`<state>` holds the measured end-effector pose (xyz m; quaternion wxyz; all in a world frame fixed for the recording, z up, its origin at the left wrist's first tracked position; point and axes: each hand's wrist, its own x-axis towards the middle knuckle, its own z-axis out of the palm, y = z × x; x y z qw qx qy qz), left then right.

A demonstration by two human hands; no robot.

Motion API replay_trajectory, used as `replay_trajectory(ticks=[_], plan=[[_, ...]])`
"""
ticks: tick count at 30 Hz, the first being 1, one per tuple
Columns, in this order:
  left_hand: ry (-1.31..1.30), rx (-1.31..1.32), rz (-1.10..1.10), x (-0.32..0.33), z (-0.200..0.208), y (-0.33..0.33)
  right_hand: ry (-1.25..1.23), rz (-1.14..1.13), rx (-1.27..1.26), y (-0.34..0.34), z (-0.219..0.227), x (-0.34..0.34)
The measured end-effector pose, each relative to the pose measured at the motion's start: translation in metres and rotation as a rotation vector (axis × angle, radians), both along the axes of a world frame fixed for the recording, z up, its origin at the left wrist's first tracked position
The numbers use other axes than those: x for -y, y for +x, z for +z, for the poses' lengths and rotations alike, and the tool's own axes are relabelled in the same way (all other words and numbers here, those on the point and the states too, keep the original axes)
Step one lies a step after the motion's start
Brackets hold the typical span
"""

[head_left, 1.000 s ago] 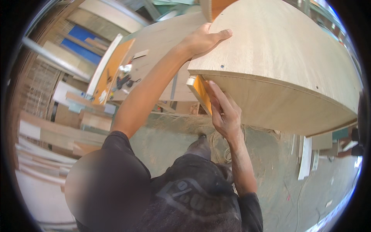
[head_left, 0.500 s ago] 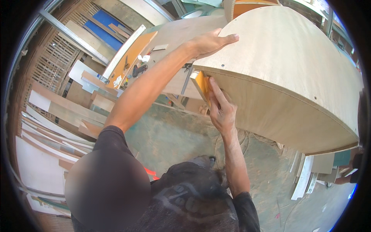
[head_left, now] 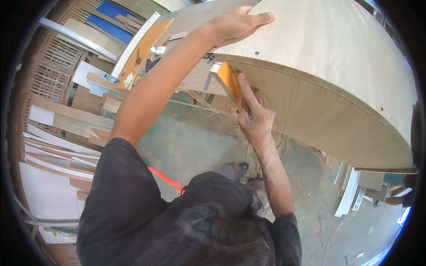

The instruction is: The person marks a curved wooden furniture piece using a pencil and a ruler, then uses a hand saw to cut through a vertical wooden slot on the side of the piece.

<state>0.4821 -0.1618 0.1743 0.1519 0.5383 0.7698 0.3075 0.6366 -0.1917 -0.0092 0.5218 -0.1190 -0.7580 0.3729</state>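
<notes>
A large curved plywood piece (head_left: 328,48) fills the upper right, its pale top face edged by a bent seam with a few screw heads. My left hand (head_left: 237,24) grips its near-left end at the top, thumb stretched over the face; the other fingers are partly hidden. In my right hand (head_left: 258,116) is a sanding block (head_left: 227,82), a flat pale strip with an orange-yellow sheet on it. The index finger lies along the block, which stands tilted against the plywood's side below the top edge. The side of the block touching the wood is hidden.
Behind my left arm, a workbench (head_left: 191,80) holds an orange board (head_left: 148,42) with small tools. Stacked boards and strips (head_left: 66,119) line the left. Cables lie on the dusty floor (head_left: 191,133). Offcuts (head_left: 350,195) lie at the right, near another person's arm (head_left: 395,201).
The sanding block and my right hand sit slightly higher and further left in view. My left hand stays at the plywood's end. The view has shifted, with my head no longer covering the lower left.
</notes>
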Motion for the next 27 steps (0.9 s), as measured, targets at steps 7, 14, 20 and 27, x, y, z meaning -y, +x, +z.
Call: replay_trajectory(ticks=[7,14,20,27], plan=[[0.1,-0.333,-0.012,-0.003,-0.015,-0.026,0.067,-0.07,-0.055,-0.005,-0.054,-0.004],[0.031,0.205,0.001,-0.009,-0.015,-0.027,0.055,-0.075,-0.071,-0.003,-0.124,0.0],[-0.022,0.088,0.101,-0.028,-0.011,-0.015,0.029,-0.128,-0.023,0.004,-0.179,-0.007],[0.03,-0.134,0.052,-0.015,-0.014,0.004,-0.088,-0.081,0.126,0.01,-0.272,0.012]])
